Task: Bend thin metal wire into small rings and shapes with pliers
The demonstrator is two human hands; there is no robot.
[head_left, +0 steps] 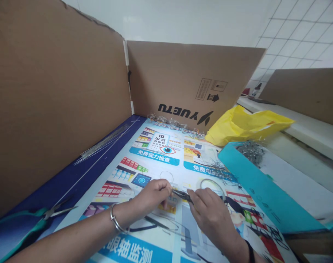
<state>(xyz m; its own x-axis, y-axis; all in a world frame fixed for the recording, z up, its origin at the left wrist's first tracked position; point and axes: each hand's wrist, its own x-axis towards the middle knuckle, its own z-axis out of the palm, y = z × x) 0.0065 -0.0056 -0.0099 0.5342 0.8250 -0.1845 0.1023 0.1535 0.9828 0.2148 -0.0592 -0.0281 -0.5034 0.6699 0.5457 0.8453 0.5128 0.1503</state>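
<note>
My left hand (152,195) is closed in a pinch on a thin wire loop (166,177) that rises just above its fingertips. A silver bangle sits on that wrist. My right hand (208,212) is closed round small dark pliers (182,194), whose tip points left and meets the wire at my left fingers. Both hands hover over a printed poster (155,153) that covers the table.
Cardboard walls (59,91) stand at the left and back. Straight wires (106,142) lie at the left, green-handled pliers (43,215) at the near left. Bent wire pieces (221,171) lie by a teal sheet (254,182), a wire pile (251,149), and a yellow bag (245,124).
</note>
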